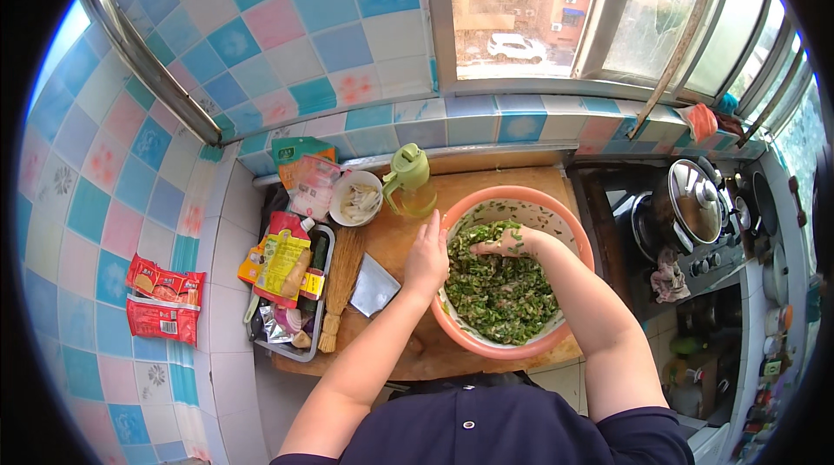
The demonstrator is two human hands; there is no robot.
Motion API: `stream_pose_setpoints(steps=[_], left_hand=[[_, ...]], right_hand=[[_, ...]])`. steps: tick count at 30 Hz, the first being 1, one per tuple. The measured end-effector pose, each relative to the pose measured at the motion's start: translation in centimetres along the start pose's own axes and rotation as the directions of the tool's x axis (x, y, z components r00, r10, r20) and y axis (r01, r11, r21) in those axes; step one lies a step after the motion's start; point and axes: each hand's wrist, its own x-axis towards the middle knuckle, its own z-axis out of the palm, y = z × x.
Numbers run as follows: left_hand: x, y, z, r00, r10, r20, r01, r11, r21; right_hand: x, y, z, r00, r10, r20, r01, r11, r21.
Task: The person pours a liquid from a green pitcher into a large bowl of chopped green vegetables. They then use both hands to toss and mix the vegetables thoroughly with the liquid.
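A large orange-rimmed basin (579,235) stands on the wooden board (521,176). It is filled with a chopped green filling (499,291) that has paler bits mixed through it. My left hand (427,255) holds the basin's left side, its fingers close together along the rim. Inside the basin, my right hand (521,243) is closed in the filling near the far side. Green bits cling to it, and some fingertips are buried. Just beyond my left hand stands a green-lidded pitcher (410,178).
Left of the basin are a small straw broom (341,278), a silvery flat packet (374,285), a bowl with pale pieces (357,197) and a tray (304,354) of packets and vegetables. A gas stove (638,278) with a lidded pot (693,200) is at right.
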Motion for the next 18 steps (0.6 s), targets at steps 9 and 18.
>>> stream_pose_setpoints(steps=[9, 18], left_hand=[[-0.5, 0.6, -0.3, 0.999, -0.047, -0.024, 0.047, 0.999, 0.0], [-0.4, 0.4, 0.0, 0.999, -0.053, 0.006, 0.053, 0.999, -0.005]], right_hand=[[-6.4, 1.3, 8.9, 0.981, -0.196, -0.008, 0.168, 0.858, -0.486], [1.6, 3.0, 8.5, 0.942, -0.137, -0.306, 0.022, 0.935, -0.354]])
